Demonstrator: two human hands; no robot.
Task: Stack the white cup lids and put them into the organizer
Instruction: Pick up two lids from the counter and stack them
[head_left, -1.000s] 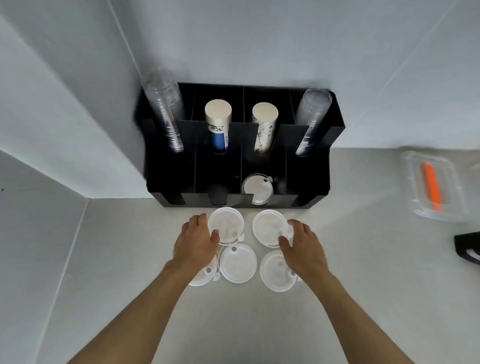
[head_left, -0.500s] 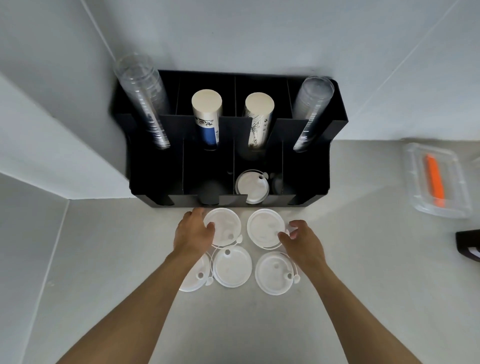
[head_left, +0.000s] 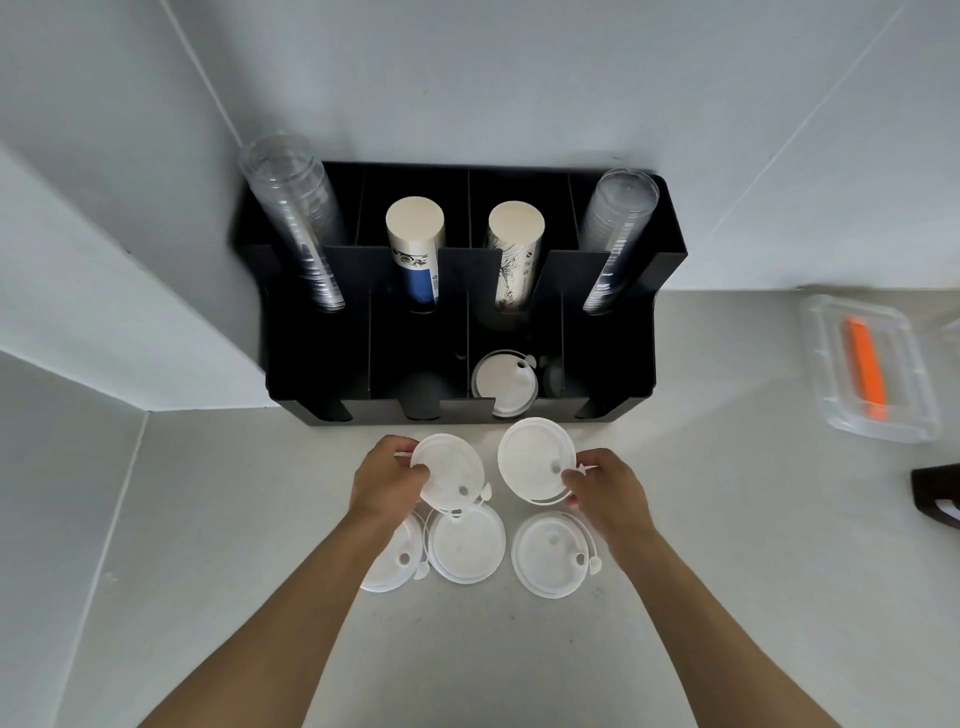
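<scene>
Left forearm hides part of leftmost lid (head_left: 390, 564); dark object (head_left: 937, 496) cropped right.

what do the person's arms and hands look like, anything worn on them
Both arms are bare from the bottom edge of the view up to the hands, with no sleeve showing. The left hand and the right hand wear no gloves. No watch, bracelet or ring shows on the visible sides of the wrists and fingers, and no markings can be seen.
</scene>
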